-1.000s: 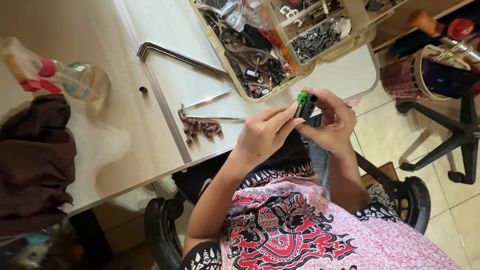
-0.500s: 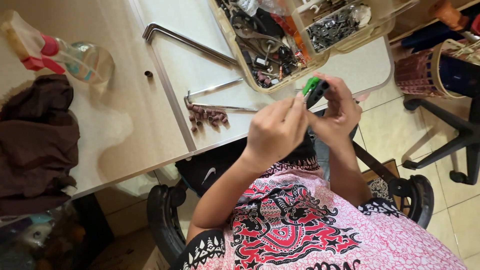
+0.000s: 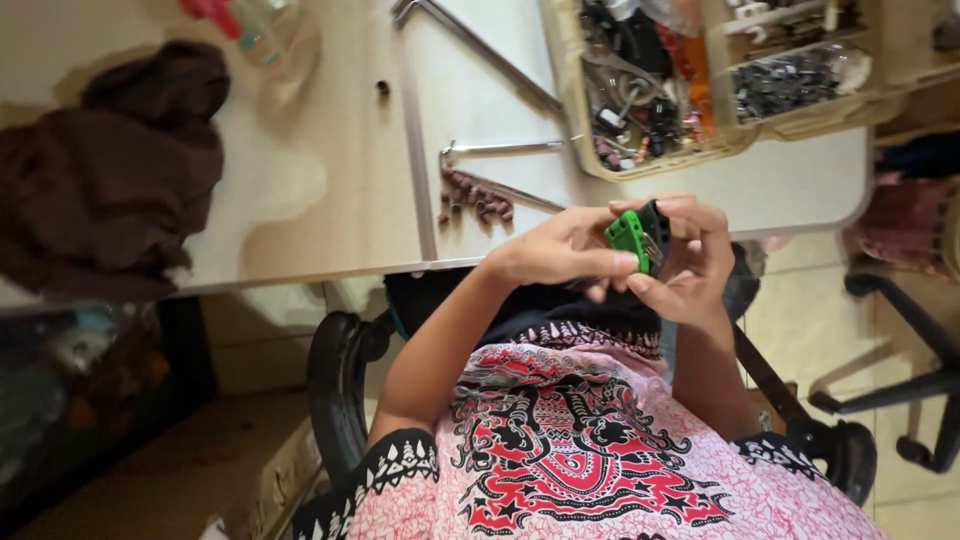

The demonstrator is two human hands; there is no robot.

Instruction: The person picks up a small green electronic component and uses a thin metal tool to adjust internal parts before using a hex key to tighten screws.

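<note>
Both of my hands meet just in front of the white table's edge (image 3: 700,225), above my lap. Between the fingertips is a small green and black part (image 3: 630,238). My left hand (image 3: 555,250) pinches its green side with thumb and fingers. My right hand (image 3: 695,270) cups the black side from the right, its fingers curled around it. Much of the part is hidden by my fingers.
On the table stands a beige compartment tray (image 3: 572,130) with several small metal and plastic parts. Nearby lie a bent metal rod (image 3: 500,148), a cluster of small brown cylinders (image 3: 472,198), a brown cloth (image 3: 110,180) and a clear spray bottle (image 3: 255,25). An office chair base (image 3: 920,385) stands at right.
My hands have stayed joined on the green and black part and sit slightly nearer my body. The view has shifted, so the table appears higher and closer.
</note>
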